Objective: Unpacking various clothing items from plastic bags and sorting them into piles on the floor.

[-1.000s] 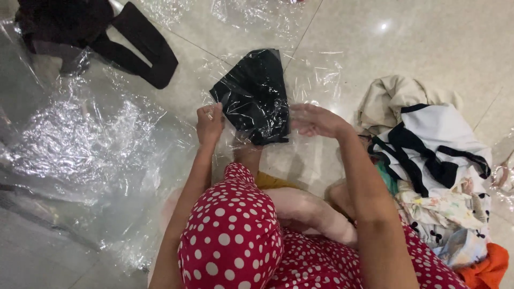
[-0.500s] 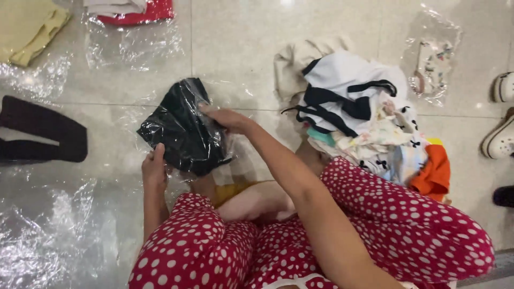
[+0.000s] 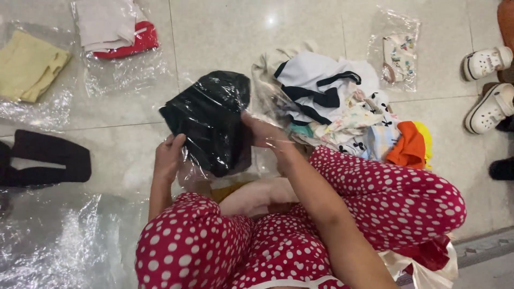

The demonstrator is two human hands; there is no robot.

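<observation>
A folded black garment [image 3: 210, 119] sits inside a clear plastic bag, held up above my lap. My left hand [image 3: 169, 156] grips the bag's lower left edge. My right hand [image 3: 262, 131] holds the bag's right side, partly behind the plastic. I sit on a tiled floor [image 3: 225, 32] with my knees in red trousers with white dots [image 3: 375, 187].
A heap of mixed clothes [image 3: 348, 112] lies right of the bag. Bagged items lie around: a yellow garment [image 3: 32, 64], a white and red one [image 3: 115, 29], a patterned one [image 3: 396, 53]. A black garment [image 3: 48, 160] lies left. White shoes [image 3: 490, 85] stand far right. Loose plastic sheets [image 3: 59, 241] lie lower left.
The view has swung to the right across the floor. The bagged black garment has been lifted and turned closer to me, both hands still on it.
</observation>
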